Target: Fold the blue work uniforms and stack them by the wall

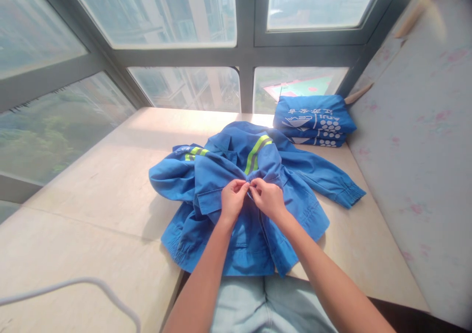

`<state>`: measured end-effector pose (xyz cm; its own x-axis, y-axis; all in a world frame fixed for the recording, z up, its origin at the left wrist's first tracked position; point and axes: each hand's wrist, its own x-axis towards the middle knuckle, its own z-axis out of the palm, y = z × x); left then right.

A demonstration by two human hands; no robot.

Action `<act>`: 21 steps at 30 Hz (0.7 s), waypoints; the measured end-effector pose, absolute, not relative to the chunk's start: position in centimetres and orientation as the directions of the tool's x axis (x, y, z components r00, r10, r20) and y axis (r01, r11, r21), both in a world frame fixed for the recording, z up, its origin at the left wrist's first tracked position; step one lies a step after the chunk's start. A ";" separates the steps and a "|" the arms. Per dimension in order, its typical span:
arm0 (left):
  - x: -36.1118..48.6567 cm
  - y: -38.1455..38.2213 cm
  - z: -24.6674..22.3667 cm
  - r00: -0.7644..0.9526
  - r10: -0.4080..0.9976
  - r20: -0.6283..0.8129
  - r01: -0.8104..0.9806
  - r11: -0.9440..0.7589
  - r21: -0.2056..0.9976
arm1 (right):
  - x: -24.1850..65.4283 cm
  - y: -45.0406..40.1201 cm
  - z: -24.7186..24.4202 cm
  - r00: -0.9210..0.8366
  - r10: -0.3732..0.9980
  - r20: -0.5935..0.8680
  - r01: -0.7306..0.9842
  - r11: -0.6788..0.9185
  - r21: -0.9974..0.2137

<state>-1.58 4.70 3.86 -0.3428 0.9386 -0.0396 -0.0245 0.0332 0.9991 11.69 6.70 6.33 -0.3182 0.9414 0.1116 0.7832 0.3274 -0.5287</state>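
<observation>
"Where is the blue work jacket (239, 235) lying, and what are the hands doing with it?"

"It is lying rumpled on the pale tabletop (110, 176), right in front of the person. The left hand (233, 200) and the right hand (267, 197) are meeting at its front, thumbs and fingers pressing together — each grip is pinching a bit of the front edge."

"So which step is in hand?"

"They seem to be handling the front edges close together, perhaps at a fastening, though the fingertips are hiding whatever is between them. A next move there would be calling for fine, level fingertip control, with the cloth held slack."

"What is standing in the way?"

"Mostly the jacket itself. Cloth is bunching around the wrists, a pocket flap (210, 201) is lying beside the left hand, and one sleeve (328, 176) is stretching out to the right."

"And around it?"

"A folded stack of blue garments (313, 114) with white lettering is sitting at the far right, near the patterned wall (416, 151). A pale cable (92, 280) is curving across the near left corner — well apart from the jacket. Windows (177, 85) are rising behind."
</observation>
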 end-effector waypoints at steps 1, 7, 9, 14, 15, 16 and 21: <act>-1.5 4.7 3.8 -0.350 0.936 -0.041 -0.026 0.034 0.999 | 11.8 6.7 6.1 -0.307 0.943 0.127 0.767 0.324 -0.554; -1.3 4.4 3.6 -0.379 0.924 -0.059 -0.070 0.035 0.997 | 11.7 6.6 5.0 -0.234 0.958 0.167 0.556 0.272 -0.785; -1.3 4.3 3.5 -0.375 0.925 -0.059 -0.083 0.030 0.996 | 11.7 6.6 5.0 -0.228 0.963 0.146 0.428 0.234 -0.873; -1.5 4.2 3.0 -0.373 0.928 0.003 -0.017 -0.010 1.000 | 11.6 7.0 5.2 -0.240 0.970 0.018 0.183 0.064 -0.981; -1.6 4.2 2.9 -0.371 0.928 0.016 -0.007 -0.020 1.000 | 11.6 7.1 5.3 -0.240 0.971 -0.016 0.144 0.020 -0.989; -1.6 4.2 2.8 -0.367 0.930 0.027 -0.002 -0.030 1.000 | 11.5 7.2 5.4 -0.238 0.970 -0.049 0.102 -0.025 -0.994; -1.9 4.3 2.9 -0.333 0.940 0.078 0.034 -0.071 0.997 | 11.2 7.5 6.1 -0.238 0.955 -0.180 -0.064 -0.200 -0.978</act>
<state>-1.94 4.26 2.94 -0.3332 0.9396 0.0782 0.0340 -0.0709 0.9969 11.20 7.50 6.15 -0.2375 0.9546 -0.1799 -0.0643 -0.2002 -0.9776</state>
